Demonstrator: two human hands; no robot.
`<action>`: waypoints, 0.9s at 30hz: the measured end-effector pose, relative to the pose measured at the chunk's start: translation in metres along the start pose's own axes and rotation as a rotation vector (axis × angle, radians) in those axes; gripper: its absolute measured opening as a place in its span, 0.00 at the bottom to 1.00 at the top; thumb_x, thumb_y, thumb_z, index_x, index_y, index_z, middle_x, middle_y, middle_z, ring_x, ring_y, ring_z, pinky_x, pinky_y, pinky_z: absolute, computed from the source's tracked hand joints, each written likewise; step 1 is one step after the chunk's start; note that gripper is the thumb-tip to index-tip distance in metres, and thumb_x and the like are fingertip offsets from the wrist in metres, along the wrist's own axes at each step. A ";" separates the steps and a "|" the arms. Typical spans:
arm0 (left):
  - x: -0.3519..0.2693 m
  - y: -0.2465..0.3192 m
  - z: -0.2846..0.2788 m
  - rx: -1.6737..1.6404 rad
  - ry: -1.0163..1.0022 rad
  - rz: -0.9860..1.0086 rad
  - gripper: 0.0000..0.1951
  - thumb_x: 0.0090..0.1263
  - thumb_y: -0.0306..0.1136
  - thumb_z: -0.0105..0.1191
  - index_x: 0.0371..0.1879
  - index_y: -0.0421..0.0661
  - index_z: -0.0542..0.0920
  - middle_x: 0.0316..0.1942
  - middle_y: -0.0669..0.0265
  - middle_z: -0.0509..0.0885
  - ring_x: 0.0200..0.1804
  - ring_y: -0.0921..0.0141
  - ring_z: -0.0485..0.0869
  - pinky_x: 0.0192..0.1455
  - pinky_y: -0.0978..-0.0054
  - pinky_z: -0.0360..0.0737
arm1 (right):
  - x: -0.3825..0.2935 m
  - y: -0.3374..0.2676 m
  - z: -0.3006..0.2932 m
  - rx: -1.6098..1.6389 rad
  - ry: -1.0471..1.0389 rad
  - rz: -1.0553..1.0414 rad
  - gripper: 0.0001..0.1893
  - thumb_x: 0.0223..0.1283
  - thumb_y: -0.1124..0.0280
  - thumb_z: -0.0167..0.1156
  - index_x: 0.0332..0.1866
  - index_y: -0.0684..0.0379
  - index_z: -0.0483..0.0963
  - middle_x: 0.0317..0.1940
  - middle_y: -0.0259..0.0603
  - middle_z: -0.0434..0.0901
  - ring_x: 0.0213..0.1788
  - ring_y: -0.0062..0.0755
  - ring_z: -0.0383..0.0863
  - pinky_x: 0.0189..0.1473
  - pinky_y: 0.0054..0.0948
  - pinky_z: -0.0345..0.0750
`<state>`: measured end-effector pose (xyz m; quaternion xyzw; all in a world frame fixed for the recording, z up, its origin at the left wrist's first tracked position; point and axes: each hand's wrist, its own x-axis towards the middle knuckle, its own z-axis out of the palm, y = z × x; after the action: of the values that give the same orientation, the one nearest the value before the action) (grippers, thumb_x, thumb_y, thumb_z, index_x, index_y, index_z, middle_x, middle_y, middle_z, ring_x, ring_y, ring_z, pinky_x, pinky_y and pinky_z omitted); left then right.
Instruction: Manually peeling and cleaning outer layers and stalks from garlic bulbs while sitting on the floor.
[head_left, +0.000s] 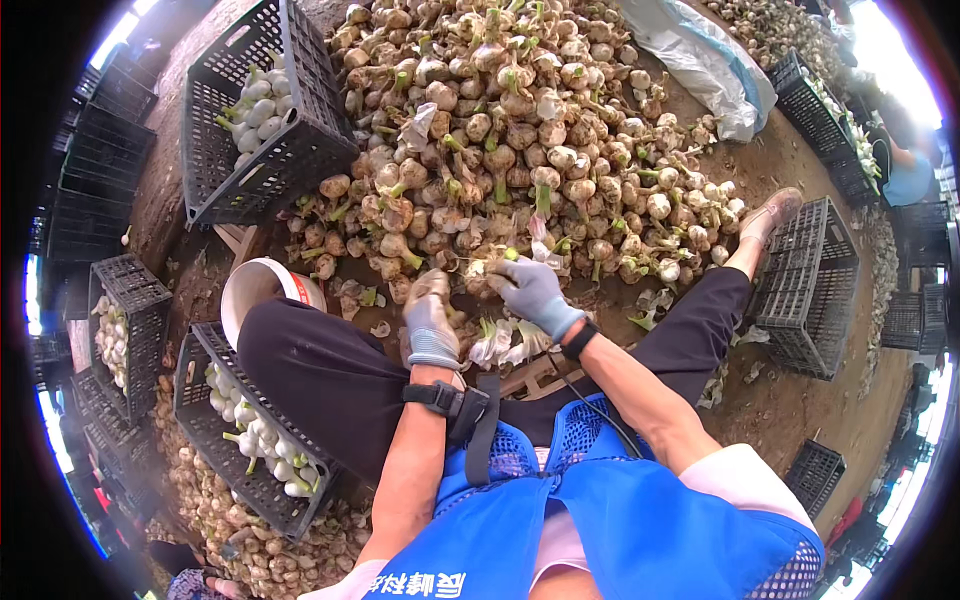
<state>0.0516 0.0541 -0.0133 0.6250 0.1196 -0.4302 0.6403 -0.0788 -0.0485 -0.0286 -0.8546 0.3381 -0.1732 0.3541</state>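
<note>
Before me spreads a large heap of unpeeled garlic bulbs (517, 135) with soil-stained skins and cut green stems. My right hand (536, 292), in a grey-blue work glove, has its fingers closed on a garlic bulb (478, 276) at the near edge of the heap. Just left of that bulb is my left hand (431, 319), in a soiled glove with curled fingers. Whatever it may hold is hidden or blurred. Stripped garlic skins (502, 341) lie between my wrists, above a wooden slatted piece (536, 375).
A black plastic crate (322, 90) of cleaned garlic stands far left; another crate (247, 442) is beside my left leg. A white bucket (244, 300) touches my left knee. Right of my foot stands a dark crate (806, 292). White plastic sheeting (697, 60) lies behind. Another person (907, 176) sits far right.
</note>
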 end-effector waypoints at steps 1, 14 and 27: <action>-0.015 0.006 0.013 0.014 -0.106 -0.044 0.08 0.67 0.30 0.48 0.43 0.48 0.76 0.40 0.68 0.79 0.40 0.72 0.79 0.36 0.70 0.78 | 0.000 -0.010 -0.016 -0.006 0.013 0.001 0.10 0.52 0.65 0.61 0.38 0.56 0.80 0.29 0.47 0.80 0.32 0.42 0.80 0.36 0.31 0.76; -0.053 0.016 0.037 -0.126 -0.914 0.252 0.21 0.65 0.27 0.52 0.57 0.46 0.64 0.44 0.64 0.77 0.45 0.74 0.78 0.43 0.81 0.78 | -0.022 -0.057 -0.109 1.281 0.151 0.444 0.11 0.57 0.72 0.61 0.43 0.65 0.76 0.32 0.33 0.81 0.31 0.17 0.80 0.34 0.19 0.79; -0.096 0.027 0.044 0.086 -0.642 0.569 0.25 0.58 0.27 0.61 0.55 0.37 0.68 0.45 0.65 0.78 0.45 0.74 0.78 0.49 0.78 0.76 | -0.026 -0.066 -0.101 1.186 0.132 0.372 0.11 0.57 0.73 0.60 0.43 0.67 0.76 0.34 0.36 0.81 0.32 0.19 0.80 0.36 0.20 0.77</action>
<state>-0.0043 0.0490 0.0807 0.4937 -0.2809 -0.4137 0.7115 -0.1214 -0.0448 0.0872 -0.4272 0.3486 -0.3193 0.7707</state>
